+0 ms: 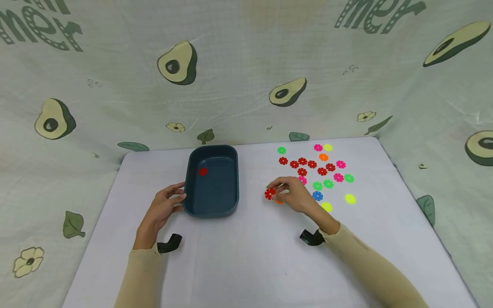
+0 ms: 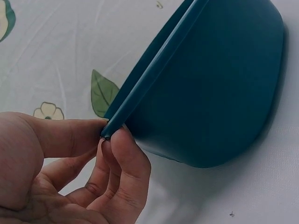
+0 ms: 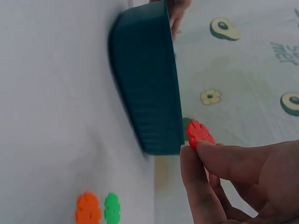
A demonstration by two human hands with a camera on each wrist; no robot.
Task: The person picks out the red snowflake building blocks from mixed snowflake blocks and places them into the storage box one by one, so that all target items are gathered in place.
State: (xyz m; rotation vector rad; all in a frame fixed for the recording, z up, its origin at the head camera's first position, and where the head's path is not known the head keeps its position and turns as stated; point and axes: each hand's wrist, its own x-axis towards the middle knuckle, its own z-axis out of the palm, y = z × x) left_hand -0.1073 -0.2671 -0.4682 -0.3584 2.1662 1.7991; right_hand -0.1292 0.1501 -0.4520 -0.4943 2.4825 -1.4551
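My left hand point(image 1: 163, 207) pinches the rim of a dark teal plastic tub point(image 1: 215, 196) at its left side, thumb on top and fingers beneath, as the left wrist view shows. Inside the tub lies one red disc point(image 1: 203, 171). To the right of the tub, my right hand point(image 1: 296, 196) holds a red notched plastic disc point(image 3: 198, 130) between thumb and fingertips, raised above the table. Under that hand an orange disc point(image 1: 280, 202) is partly covered, and a pink disc point(image 1: 303, 180) shows just behind it.
Flat notched discs lie scattered at the right back of the white table point(image 1: 246, 265): several red discs point(image 1: 302, 172), green discs point(image 1: 328, 184), pink and yellow ones, an orange one, and a blue disc point(image 1: 317, 196). A patterned cloth point(image 1: 231, 85) hangs behind the table.
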